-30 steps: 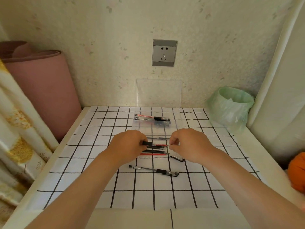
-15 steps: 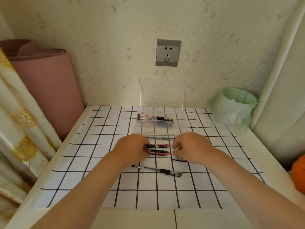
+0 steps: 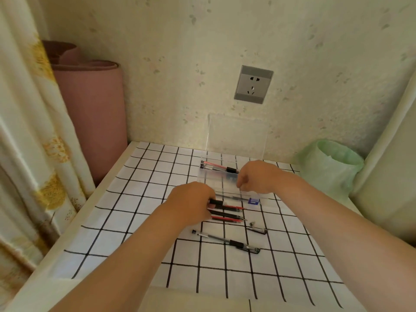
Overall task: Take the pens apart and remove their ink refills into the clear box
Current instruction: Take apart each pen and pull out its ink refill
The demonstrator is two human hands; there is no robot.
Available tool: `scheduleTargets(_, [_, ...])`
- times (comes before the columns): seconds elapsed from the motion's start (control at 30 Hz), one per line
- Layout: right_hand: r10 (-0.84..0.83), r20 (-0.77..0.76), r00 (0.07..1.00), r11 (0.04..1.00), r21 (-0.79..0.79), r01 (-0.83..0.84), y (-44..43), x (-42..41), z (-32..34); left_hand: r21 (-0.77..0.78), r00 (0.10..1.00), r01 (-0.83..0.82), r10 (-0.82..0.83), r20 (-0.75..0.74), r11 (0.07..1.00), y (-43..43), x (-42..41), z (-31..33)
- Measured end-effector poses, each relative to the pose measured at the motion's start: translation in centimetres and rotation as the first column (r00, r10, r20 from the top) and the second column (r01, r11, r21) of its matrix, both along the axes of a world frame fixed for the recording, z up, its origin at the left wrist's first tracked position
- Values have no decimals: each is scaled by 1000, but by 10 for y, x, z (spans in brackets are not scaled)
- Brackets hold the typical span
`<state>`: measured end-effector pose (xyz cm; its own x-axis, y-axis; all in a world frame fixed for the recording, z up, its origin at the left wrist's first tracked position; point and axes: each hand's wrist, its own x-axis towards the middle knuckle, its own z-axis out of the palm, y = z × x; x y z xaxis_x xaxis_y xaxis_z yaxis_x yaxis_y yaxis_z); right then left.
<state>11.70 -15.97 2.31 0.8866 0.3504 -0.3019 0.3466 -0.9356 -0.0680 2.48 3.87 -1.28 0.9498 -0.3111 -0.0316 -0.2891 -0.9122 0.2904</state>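
My left hand [image 3: 191, 204] grips a pen [image 3: 216, 202] by its black grip, and a red refill [image 3: 234, 207] sticks out of it to the right. My right hand [image 3: 258, 176] hovers over the clear box [image 3: 209, 176], fingers curled with the tips pressed together; I see nothing between them. The box's lid [image 3: 236, 136] stands upright against the wall. Whole pens [image 3: 219, 166] lie at the box's far side. Loose black and red refills [image 3: 226, 217] lie just right of my left hand. One whole pen [image 3: 227, 242] lies nearer to me.
A pen cap [image 3: 257, 230] and a small tip piece [image 3: 252, 224] lie on the checked cloth [image 3: 139, 199]. A small blue piece [image 3: 254, 201] sits at the box's near right corner. A green-bagged bin [image 3: 331, 167] stands at the right, a pink roll [image 3: 94, 113] at the left.
My right hand has left the pen's tip end and moved up and back over the clear box. My left hand keeps hold of the pen. The camera has swung left.
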Motion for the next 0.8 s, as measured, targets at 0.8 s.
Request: scheduleTargets(0.8, [95, 60, 994, 973, -217, -80, 12, 11, -7, -99, 999, -15, 20, 50, 995, 4, -1, 3])
